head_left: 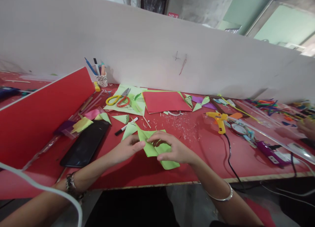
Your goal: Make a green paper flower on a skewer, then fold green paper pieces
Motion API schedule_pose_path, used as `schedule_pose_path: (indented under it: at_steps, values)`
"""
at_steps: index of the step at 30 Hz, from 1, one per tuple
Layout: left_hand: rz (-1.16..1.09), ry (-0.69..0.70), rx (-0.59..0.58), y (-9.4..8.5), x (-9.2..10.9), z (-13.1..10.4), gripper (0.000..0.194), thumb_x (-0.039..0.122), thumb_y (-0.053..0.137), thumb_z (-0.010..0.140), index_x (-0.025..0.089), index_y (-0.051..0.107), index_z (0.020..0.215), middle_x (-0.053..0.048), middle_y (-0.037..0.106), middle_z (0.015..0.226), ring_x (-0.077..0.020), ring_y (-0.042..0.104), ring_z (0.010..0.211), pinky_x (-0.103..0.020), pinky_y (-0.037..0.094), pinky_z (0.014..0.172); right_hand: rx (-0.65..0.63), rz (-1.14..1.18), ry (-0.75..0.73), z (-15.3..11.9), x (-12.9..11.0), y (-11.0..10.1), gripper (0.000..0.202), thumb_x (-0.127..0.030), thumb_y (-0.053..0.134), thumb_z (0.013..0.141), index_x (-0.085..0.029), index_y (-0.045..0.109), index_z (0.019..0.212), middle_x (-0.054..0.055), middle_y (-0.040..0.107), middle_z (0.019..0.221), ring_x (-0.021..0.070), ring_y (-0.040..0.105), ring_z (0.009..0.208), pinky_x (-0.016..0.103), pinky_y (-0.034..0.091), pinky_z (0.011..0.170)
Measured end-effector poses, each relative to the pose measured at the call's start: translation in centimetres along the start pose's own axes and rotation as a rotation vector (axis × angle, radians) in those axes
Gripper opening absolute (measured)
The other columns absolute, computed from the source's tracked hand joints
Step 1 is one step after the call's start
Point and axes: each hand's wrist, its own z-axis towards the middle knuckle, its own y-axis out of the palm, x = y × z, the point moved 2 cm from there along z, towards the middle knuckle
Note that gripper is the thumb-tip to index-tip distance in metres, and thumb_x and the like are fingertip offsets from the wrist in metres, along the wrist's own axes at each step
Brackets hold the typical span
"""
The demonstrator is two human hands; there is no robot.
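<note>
A bright-green folded paper sheet (151,149) is on the near side of the flat red rectangular card (164,101). The left hand (129,149) pinches the sheet's left edge; the right hand (173,146) curves over it, fingers bent, its grip unclear.

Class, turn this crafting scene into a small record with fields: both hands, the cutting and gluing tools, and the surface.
Left hand: at the left edge of the creased light green paper
Right hand: over the same paper, fingers curled
Cutting tool: scissors with yellow and orange handles, on pale green paper
Gluing tool: yellow glue gun with black cord, right of both hands
Surface: red tabletop
</note>
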Motion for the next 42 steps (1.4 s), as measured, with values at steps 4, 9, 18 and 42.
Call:
schedule_pose_path:
  at_steps: [4, 9, 18, 42]
  values:
    - [-0.029, -0.029, 0.005, 0.1, 0.2, 0.0, 0.040, 0.046, 0.043, 0.077, 0.014, 0.064, 0.087, -0.007, 0.067, 0.082, -0.0221, 0.058, 0.082, -0.032, 0.046, 0.073, -0.004, -0.013, 0.007, 0.1, -0.1, 0.0, 0.037, -0.037, 0.061, 0.071, -0.021, 0.050, 0.102, 0.003, 0.051, 0.097, 0.0125, 0.050, 0.085, 0.029, 0.044, 0.079]
    - [-0.088, -0.035, -0.011, 0.3, 1.1, 0.0, 0.044, 0.050, 0.046, 0.074, 0.014, 0.061, 0.097, -0.007, 0.065, 0.093, -0.0226, 0.057, 0.089, -0.033, 0.043, 0.081, 0.032, -0.029, -0.004, 0.2, -0.3, 0.1, 0.036, -0.036, 0.058, 0.074, -0.019, 0.046, 0.103, 0.005, 0.049, 0.098, 0.0133, 0.050, 0.087, 0.030, 0.043, 0.080]
    - [-0.077, -0.026, -0.050, 0.4, 0.8, 0.0, 0.046, 0.055, 0.046, 0.073, 0.014, 0.060, 0.089, -0.007, 0.063, 0.082, -0.0191, 0.057, 0.076, -0.032, 0.045, 0.074, 0.064, -0.082, -0.008, 0.2, -0.4, 0.5, 0.032, -0.037, 0.055, 0.076, -0.017, 0.045, 0.100, 0.005, 0.049, 0.094, 0.0133, 0.049, 0.084, 0.030, 0.043, 0.078]
    - [0.200, 0.011, -0.179, -3.8, 0.1, -2.1, 0.027, 0.032, 0.050, 0.078, 0.017, 0.062, 0.098, -0.003, 0.065, 0.089, -0.0164, 0.058, 0.079, -0.025, 0.046, 0.072, 0.413, -0.626, 0.160, -3.0, 2.2, -4.2, 0.022, -0.027, 0.043, 0.083, -0.018, 0.061, 0.091, 0.005, 0.067, 0.089, 0.0182, 0.062, 0.080, 0.030, 0.049, 0.069]
